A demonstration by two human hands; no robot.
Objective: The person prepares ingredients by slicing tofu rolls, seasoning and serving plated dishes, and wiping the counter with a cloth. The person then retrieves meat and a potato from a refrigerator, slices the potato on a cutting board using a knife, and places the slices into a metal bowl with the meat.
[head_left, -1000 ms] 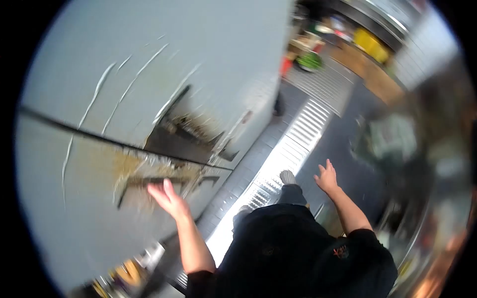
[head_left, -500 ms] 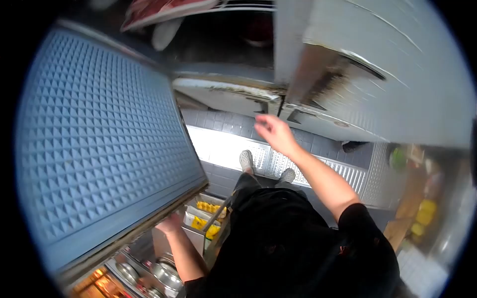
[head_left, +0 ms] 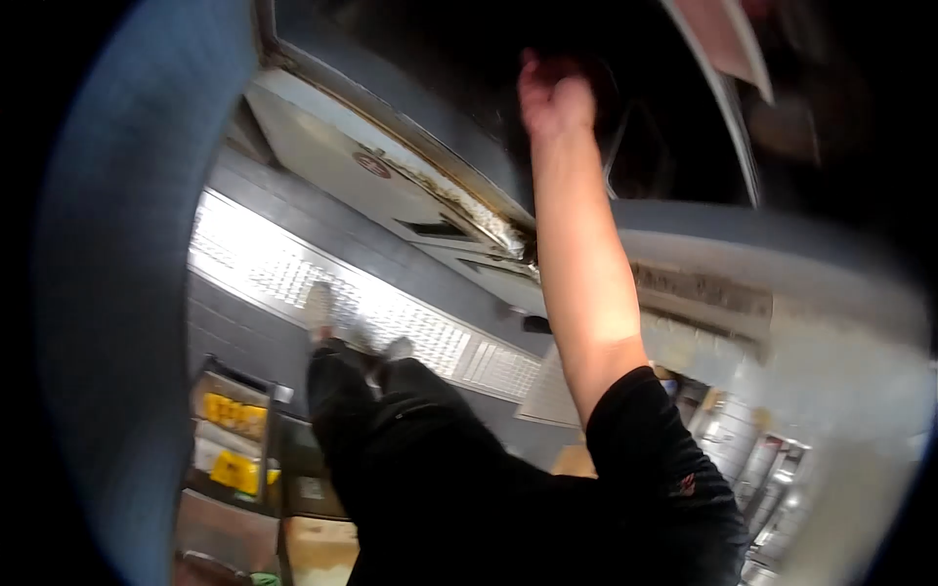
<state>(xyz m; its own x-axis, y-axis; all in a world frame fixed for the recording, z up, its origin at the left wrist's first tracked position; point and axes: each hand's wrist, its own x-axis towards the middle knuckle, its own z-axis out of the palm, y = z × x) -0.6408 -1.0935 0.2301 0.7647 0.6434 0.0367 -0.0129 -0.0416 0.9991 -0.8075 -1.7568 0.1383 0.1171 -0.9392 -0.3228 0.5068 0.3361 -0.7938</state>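
My right hand reaches into the dark inside of an upright cabinet, past its worn, stained lower edge. Its fingers look partly curled, but shadow and blur hide whether anything is in them. A dark rounded shape lies close by the fingers, too dim to name. Up and to the right of the hand, a tray with pinkish meat sits on a shelf. The cabinet's blue door stands open along the left side, strongly blurred. My left hand is out of the picture.
Below runs a shiny metal drain grating set in dark floor tiles, with my feet on or beside it. Containers with yellow packets stand at lower left. Several metallic items are at lower right, next to a pale surface.
My right hand has gone from over the floor up into the cabinet. The view has swung round, and my left hand, earlier by the door's lower edge, has left the picture.
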